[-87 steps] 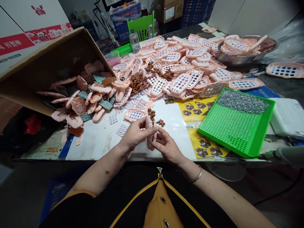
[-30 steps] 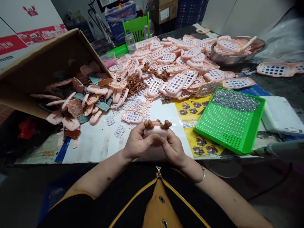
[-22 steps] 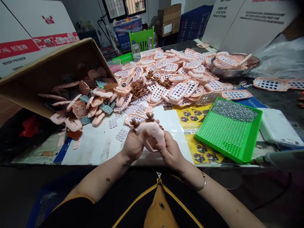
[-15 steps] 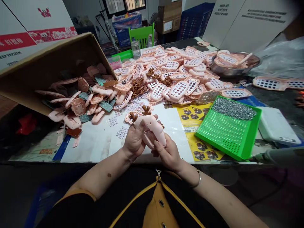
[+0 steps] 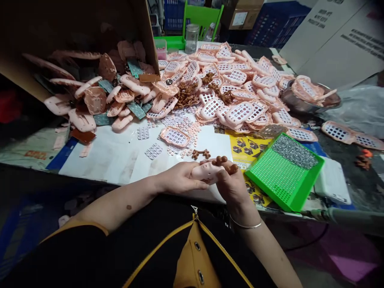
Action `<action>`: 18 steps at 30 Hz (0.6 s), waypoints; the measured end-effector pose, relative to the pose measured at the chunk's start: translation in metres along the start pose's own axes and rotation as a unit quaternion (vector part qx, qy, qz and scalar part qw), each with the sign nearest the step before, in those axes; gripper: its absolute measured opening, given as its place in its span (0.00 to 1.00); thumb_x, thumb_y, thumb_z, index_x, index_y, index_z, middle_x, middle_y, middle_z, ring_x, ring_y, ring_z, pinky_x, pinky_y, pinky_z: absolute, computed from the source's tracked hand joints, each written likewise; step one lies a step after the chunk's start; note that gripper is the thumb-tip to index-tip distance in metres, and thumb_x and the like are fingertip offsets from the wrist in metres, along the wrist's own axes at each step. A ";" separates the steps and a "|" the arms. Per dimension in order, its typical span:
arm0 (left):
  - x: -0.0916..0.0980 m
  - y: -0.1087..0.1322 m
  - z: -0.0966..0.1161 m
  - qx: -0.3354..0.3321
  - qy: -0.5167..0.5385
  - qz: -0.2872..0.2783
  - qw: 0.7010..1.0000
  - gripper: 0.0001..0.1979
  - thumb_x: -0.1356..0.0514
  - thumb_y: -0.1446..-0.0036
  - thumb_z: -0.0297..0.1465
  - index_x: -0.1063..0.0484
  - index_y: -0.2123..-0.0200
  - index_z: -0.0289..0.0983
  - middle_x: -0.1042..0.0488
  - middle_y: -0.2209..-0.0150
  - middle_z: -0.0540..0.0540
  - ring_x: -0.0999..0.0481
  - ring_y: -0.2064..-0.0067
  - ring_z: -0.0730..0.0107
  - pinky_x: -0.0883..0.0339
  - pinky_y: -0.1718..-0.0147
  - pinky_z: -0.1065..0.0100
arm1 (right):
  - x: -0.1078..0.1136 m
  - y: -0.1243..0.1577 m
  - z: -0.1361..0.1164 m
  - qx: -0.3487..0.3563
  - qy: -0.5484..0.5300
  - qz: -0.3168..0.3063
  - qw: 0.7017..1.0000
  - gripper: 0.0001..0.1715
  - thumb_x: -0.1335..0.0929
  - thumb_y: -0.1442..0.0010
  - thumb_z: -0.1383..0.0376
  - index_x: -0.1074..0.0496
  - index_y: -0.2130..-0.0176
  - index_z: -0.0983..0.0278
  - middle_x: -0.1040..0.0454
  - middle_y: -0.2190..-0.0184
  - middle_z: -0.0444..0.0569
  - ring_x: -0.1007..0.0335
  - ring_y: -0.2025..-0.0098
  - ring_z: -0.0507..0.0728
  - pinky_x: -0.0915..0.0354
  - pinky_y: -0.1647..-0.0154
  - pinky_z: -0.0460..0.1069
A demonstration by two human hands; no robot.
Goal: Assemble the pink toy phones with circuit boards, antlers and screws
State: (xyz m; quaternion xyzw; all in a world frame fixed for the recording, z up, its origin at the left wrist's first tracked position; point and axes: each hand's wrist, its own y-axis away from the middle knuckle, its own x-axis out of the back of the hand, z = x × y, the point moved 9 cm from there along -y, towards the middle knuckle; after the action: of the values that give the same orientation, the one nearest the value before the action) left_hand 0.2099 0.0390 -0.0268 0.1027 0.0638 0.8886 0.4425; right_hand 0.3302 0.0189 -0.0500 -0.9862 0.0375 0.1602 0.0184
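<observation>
Both my hands hold a pink moulded plastic piece with small holes just above the white sheet. My left hand grips its left end, and my right hand pinches its right end. Brown antler-shaped plastic parts stick up from the piece beside my right fingers. A loose brown antler-shaped part lies on the white sheet just beyond my hands. Nearby lie a pink perforated tray-like piece and small perforated sheets.
A large heap of pink perforated pieces covers the table's far side, and a tipped cardboard box spills more. A green perforated tray with metal studs sits right, beyond it a steel bowl.
The view has swung and tilted, shifting the table leftward in frame. The pink piece has turned from tilted to lying crosswise between my hands, and my right hand has moved up around its end.
</observation>
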 end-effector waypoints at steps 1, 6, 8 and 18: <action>0.001 0.000 0.001 -0.007 -0.023 0.007 1.000 0.16 0.34 0.50 0.39 0.28 0.64 0.34 0.27 0.69 0.49 0.30 0.68 0.70 0.37 0.67 0.69 | -0.002 0.001 0.003 -0.008 -0.031 -0.001 0.999 0.23 0.24 0.51 0.47 0.24 0.61 0.58 0.19 0.63 0.48 0.22 0.53 0.62 0.27 0.50 0.58; 0.011 0.005 -0.001 -0.044 -0.107 0.090 0.989 0.20 0.37 0.45 0.40 0.28 0.52 0.36 0.22 0.60 0.45 0.24 0.60 0.63 0.32 0.60 0.65 | 0.003 0.000 0.009 -0.001 -0.163 0.087 0.983 0.18 0.22 0.52 0.49 0.23 0.63 0.53 0.18 0.64 0.39 0.21 0.56 0.54 0.29 0.45 0.52; 0.014 0.010 0.001 -0.070 -0.157 0.111 0.979 0.18 0.39 0.42 0.38 0.28 0.50 0.38 0.21 0.58 0.45 0.22 0.58 0.63 0.31 0.58 0.65 | 0.001 -0.001 0.015 -0.014 -0.185 0.077 0.980 0.19 0.21 0.54 0.50 0.22 0.62 0.51 0.17 0.61 0.37 0.22 0.54 0.53 0.29 0.46 0.50; 0.005 0.024 0.052 -0.292 -0.328 0.205 0.875 0.18 0.45 0.34 0.40 0.30 0.47 0.36 0.19 0.52 0.42 0.19 0.53 0.65 0.25 0.55 0.66 | 0.005 0.002 0.017 0.056 -0.199 0.044 0.977 0.14 0.21 0.53 0.52 0.21 0.65 0.48 0.17 0.61 0.35 0.23 0.50 0.54 0.33 0.40 0.54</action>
State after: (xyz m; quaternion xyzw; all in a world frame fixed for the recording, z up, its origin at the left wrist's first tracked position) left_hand 0.2011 0.0294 0.0293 0.2654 -0.3700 0.8528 0.2557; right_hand 0.3297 0.0179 -0.0677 -0.9294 0.0857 0.3515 0.0733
